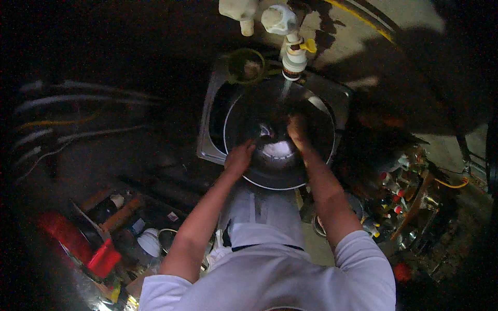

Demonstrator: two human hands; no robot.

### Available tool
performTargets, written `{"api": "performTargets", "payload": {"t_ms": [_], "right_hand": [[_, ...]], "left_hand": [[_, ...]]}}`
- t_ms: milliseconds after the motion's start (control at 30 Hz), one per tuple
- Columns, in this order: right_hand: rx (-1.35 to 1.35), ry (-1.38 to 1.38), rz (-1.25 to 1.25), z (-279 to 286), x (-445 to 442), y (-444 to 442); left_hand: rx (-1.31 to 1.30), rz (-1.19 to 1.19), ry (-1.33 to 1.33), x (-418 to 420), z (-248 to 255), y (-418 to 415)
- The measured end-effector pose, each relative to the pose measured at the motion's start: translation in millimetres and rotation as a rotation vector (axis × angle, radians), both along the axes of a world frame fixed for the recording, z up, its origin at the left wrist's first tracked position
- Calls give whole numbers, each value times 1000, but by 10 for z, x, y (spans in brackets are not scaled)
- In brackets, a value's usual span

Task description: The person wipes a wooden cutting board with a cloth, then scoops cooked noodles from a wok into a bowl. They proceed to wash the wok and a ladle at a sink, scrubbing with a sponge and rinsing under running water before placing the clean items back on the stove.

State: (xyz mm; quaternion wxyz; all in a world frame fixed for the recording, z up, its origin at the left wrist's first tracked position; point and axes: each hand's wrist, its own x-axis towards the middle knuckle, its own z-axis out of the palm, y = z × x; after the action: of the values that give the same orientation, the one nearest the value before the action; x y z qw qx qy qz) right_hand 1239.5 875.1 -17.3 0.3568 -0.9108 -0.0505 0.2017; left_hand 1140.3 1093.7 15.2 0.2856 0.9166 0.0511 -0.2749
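A large round dark basin (268,177) with a pale rim rests over a metal sink (205,134). Water runs into it from a white tap (294,62) with a yellow lever. My left hand (239,157) lies across the basin's near left rim, fingers reaching inward; its grip is unclear in the dark. Inside the basin, towards the right, is my right hand (297,132), its fingers blurred and partly lost in shadow. Whether it holds anything cannot be seen. Bright reflections show on the basin's inner surface near both hands.
A round yellow-green container (245,82) stands at the sink's back left corner. White fittings (279,19) hang above the tap. Bottles with coloured caps (397,210) crowd the lower right. Clutter with a red object (105,258) and a white bowl (149,242) fills the lower left.
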Motion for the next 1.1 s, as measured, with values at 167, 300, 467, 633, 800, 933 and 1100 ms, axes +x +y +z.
{"api": "performTargets", "payload": {"t_ms": [167,300,467,633,800,933,1100], "right_hand": [[-413,-488,-152,-927,-401,-148],[70,-113,-208,-339,-412,122],[56,-78,-186,-505,-497,273],[-314,-302,-213,-963,-394,-150],[38,-221,-361,-791,-542,-10],[-13,-335,-7,-299,-564,346],[181,-127,-308,-1164,-456,133]], "left_hand": [[79,-15,88,145,120,-120],[96,-67,145,200,77,-32],[170,-221,82,259,99,-41],[134,-263,30,241,-39,36],[-105,-159,67,327,-510,7],[-25,-125,77,276,-463,-70],[26,-289,-96,422,-98,-138]]}}
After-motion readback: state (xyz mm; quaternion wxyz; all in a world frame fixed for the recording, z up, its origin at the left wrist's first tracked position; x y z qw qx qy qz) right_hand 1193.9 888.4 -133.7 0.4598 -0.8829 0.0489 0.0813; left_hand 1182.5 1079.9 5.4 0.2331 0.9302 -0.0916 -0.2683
